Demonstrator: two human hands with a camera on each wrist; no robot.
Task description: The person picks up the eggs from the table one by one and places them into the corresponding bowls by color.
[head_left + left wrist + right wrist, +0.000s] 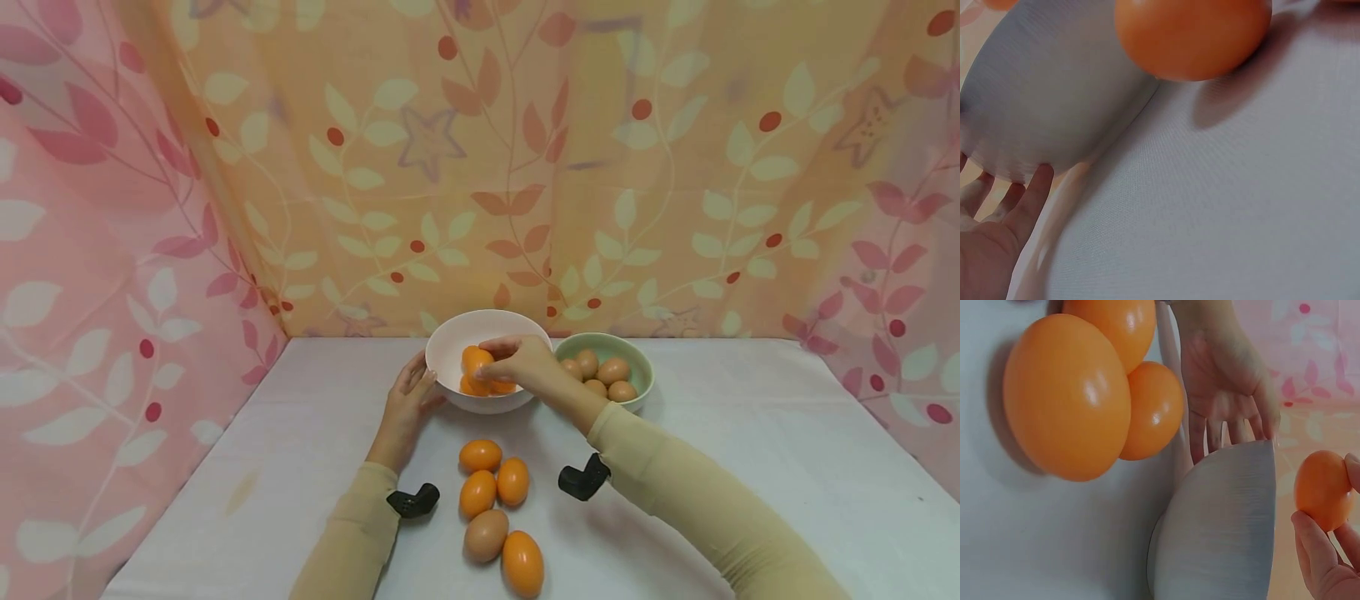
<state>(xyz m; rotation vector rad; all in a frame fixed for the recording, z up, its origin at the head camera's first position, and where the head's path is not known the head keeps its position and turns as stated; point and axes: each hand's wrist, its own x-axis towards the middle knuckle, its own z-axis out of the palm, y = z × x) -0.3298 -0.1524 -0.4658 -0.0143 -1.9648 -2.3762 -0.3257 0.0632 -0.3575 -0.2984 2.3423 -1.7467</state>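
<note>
My right hand (517, 362) pinches an orange egg (1321, 487) between thumb and fingers, over the white bowl (487, 406). Several other orange eggs (504, 387) lie inside that bowl, partly hidden by the hand. On the bowl's left side my left hand (405, 408) rests against the outer wall. The left wrist view shows its fingers (1034, 197) fairly straight, tips touching the wall. In front of the bowl lie several orange eggs (480, 456) and one brown egg (486, 535), loosely in a line toward the near edge.
A green bowl (647, 375) holding several brown eggs (614, 369) stands right beside the white bowl, behind my right forearm. A white cloth (315, 467) covers the table. Patterned curtains (420, 208) hang behind it and at both sides.
</note>
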